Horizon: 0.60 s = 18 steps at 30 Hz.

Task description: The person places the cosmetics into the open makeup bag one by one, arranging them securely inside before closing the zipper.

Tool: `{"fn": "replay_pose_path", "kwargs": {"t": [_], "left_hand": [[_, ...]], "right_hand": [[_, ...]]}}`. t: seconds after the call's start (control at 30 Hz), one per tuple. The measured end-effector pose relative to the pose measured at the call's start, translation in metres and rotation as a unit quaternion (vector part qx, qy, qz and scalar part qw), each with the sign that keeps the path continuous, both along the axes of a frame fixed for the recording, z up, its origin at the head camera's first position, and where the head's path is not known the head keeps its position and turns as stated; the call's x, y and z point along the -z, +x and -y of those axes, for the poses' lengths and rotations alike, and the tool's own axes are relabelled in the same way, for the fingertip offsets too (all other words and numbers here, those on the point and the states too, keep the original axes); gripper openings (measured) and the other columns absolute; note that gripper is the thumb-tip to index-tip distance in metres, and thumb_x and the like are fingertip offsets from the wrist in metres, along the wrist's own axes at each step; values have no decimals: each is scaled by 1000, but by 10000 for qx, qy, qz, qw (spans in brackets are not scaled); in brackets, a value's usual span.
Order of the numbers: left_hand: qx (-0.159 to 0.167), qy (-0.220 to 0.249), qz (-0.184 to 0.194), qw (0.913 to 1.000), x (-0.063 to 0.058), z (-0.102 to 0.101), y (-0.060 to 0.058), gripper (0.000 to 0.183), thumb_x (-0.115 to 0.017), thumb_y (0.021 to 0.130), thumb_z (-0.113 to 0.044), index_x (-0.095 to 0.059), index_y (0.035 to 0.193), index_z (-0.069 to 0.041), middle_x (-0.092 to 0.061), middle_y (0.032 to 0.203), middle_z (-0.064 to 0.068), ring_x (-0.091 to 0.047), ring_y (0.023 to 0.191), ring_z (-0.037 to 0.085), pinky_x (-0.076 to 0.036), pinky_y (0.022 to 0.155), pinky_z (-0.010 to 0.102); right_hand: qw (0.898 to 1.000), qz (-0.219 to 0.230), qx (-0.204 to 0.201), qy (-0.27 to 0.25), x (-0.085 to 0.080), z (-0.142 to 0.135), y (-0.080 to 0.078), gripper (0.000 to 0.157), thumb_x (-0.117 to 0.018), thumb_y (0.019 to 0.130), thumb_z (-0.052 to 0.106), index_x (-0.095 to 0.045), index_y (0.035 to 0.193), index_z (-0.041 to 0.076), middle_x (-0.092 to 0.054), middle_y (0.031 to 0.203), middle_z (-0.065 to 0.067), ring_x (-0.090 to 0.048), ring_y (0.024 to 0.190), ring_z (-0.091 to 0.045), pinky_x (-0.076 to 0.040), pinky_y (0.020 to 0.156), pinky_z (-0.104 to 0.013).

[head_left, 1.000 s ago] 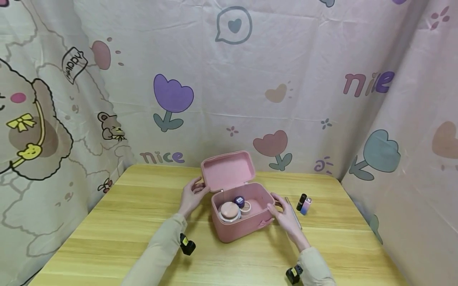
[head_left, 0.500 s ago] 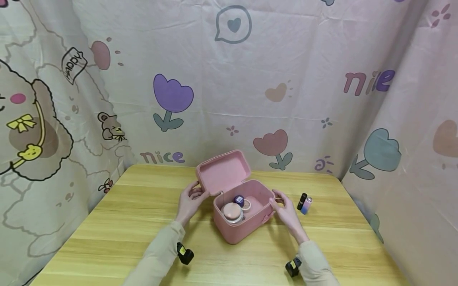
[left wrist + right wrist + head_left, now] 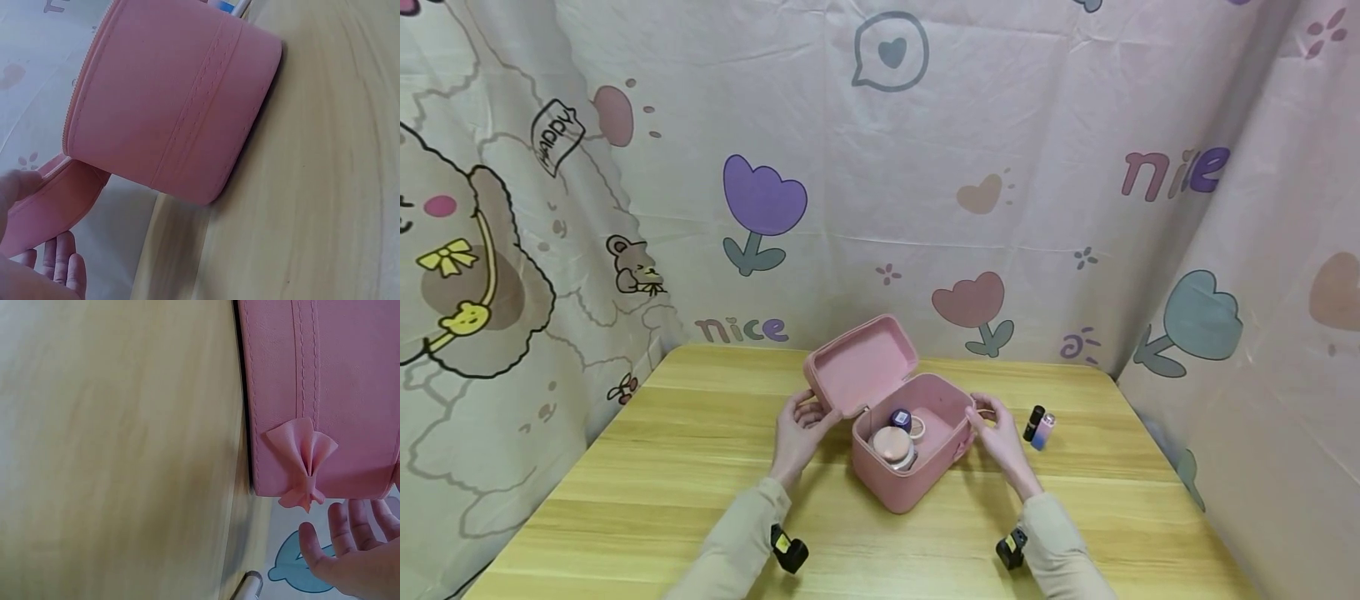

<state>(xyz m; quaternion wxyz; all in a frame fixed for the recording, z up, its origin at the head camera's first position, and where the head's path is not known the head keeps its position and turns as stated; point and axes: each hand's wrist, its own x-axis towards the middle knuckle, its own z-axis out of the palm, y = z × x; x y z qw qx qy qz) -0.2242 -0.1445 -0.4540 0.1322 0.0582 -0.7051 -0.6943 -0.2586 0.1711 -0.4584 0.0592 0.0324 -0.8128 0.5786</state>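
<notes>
A pink cosmetic case [image 3: 887, 483] with a bow [image 3: 306, 459] on its front stands on the table, turned at an angle. Its lid [image 3: 865, 362] is raised and leans back to the left. Inside are a round powder puff [image 3: 891, 443] on a white container, a small dark blue jar [image 3: 900, 419] and a pale ring-shaped item [image 3: 917, 427]. My left hand [image 3: 797, 429] grips the lid's edge, thumb on one side and fingers on the other. At the right corner, my right hand [image 3: 1000, 433] holds the case's rim, its thumb at the edge and fingers outside.
Right of the case lie a black tube [image 3: 1033, 423] and a pink-to-blue tube [image 3: 1042, 432]. A slim silver stick [image 3: 250, 586] lies near my right hand, hidden in the head view. Patterned cloth [image 3: 850, 208] hangs behind the wooden table [image 3: 662, 467] and along both sides.
The case has turned, its front corner shifting right while the lid has swung left and back. Both hands have stayed on it. The silver stick has become hidden in the head view.
</notes>
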Motion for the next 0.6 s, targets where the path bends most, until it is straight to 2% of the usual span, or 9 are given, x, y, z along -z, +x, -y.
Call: {"fn": "replay_pose_path", "kwargs": {"t": [0.37, 0.5, 0.6], "left_hand": [[-117, 178, -35, 9998, -1, -5, 7, 66, -78, 84, -4, -41, 139, 6, -62, 117, 19, -59, 86, 4, -51, 77, 12], [-169, 147, -46, 9997, 1, -5, 8, 67, -78, 84, -6, -41, 138, 6, -61, 117, 20, -59, 87, 5, -51, 77, 12], [-195, 139, -44, 9997, 2, -5, 8, 66, -78, 84, -6, -42, 138, 5, -61, 116, 19, -59, 88, 5, -51, 78, 12]], "right_hand": [[9998, 10, 165, -72, -2, 3, -4, 44, -57, 102, 15, -49, 141, -2, -56, 135, -26, -54, 122, -35, -44, 105, -42], [9989, -64, 458, 70, -4, 8, 5, 50, -61, 101, 20, -48, 142, -3, -55, 134, -26, -55, 121, -36, -48, 100, -39], [9975, 37, 655, 275, -8, 15, 18, 63, -67, 97, 27, -42, 147, -3, -51, 139, -25, -54, 123, -38, -50, 98, -43]]}}
